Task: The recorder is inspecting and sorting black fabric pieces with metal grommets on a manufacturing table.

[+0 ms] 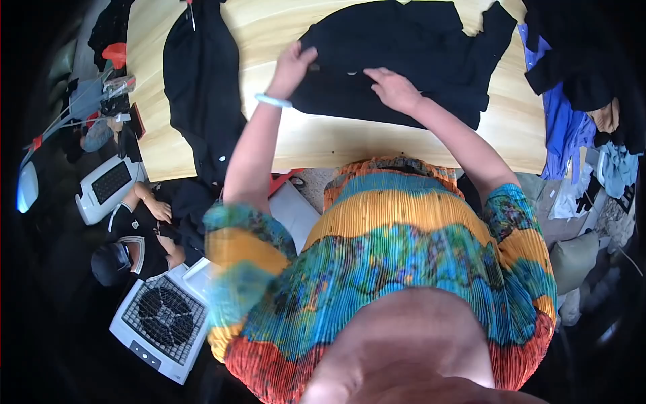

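Note:
A black garment [397, 34] lies spread over the pale wooden table, with its narrow pieces reaching to the right. At its left edge is my left hand [292, 67], a pale bracelet on the wrist. The thumb stands apart from the partly curled fingers, and I see no cloth between them. My right hand [397, 92] rests on the cloth near the front edge with fingers stretched out. Between the hands there is a small whitish mark [352, 73] on the fabric. A small greyish patch [314, 67] shows beside my left hand.
Another long black garment [200, 74] hangs over the table's [404, 145] front edge at left. Blue cloth [564, 128] and dark cloth [572, 77] hang at the right edge. Lower left, a seated person [138, 252] is near a grey fan unit [165, 316].

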Tool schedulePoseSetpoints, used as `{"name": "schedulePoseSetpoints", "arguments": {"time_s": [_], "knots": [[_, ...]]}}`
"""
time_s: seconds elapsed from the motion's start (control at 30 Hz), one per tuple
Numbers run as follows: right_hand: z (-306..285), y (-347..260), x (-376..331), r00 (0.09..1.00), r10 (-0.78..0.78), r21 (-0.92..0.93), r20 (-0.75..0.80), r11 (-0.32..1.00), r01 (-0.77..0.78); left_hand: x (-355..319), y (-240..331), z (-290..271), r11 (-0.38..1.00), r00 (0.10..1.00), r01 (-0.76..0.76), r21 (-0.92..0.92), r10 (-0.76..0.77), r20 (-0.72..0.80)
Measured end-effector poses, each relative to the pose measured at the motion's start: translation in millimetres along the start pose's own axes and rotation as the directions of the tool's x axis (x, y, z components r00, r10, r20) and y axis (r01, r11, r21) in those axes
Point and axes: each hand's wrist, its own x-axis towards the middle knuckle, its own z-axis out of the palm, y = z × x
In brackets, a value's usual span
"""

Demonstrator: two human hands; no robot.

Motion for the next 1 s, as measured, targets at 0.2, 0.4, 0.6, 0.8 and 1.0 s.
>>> {"name": "schedulePoseSetpoints", "arguments": {"time_s": [0.2, 0.4, 0.6, 0.8, 1.0], "knots": [[-1, -27, 23, 0.985, -0.131, -0.001, -0.115, 0.991, 0.131, 49, 13, -15, 0.98, 0.995, 0.013, 0.2, 0.007, -0.097], [22, -51, 50, 0.98, -0.201, -0.071, 0.006, 0.977, 0.201, 62, 7, -3, 0.988, 0.988, 0.117, 0.1, -0.105, -0.112], [64, -38, 58, 0.991, -0.124, -0.364, -0.039, 0.926, 0.102, 70, 17, 2, 1.0, 1.0, -0.017, 0.024, 0.017, -0.007], [51, -16, 26, 0.98, -0.122, -0.294, 0.156, 0.941, 0.164, 38, -55, -1, 0.88, 0.967, 0.012, 0.474, -0.131, 0.218], [28, 37, -45, 0.986, -0.065, -0.323, 0.156, 0.94, 0.113, -14, -91, 34, 0.927, 0.926, 0.211, 0.31, -0.291, 0.239]]}}
